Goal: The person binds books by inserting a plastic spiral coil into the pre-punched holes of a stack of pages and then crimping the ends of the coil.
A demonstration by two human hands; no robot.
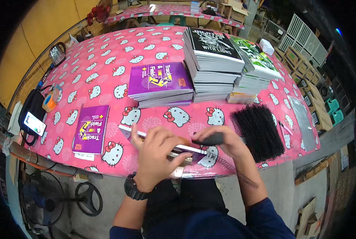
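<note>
The notebook tilts at six o'clock, gripped by the left hand; a coil trails from its four-o'clock end — threading looks unfinished. The right hand curls alongside, its grip unclear. Loose coils lie at three o'clock — more binding apparently remains.

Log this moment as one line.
left hand: gripping tilted book | right hand: near book's right end, grip unclear | dark coil: extending from that end | black coils: piled at right

Navy-blue shirt, short navy sleeves, chunky black wristwatch on left wrist, black trousers
</note>
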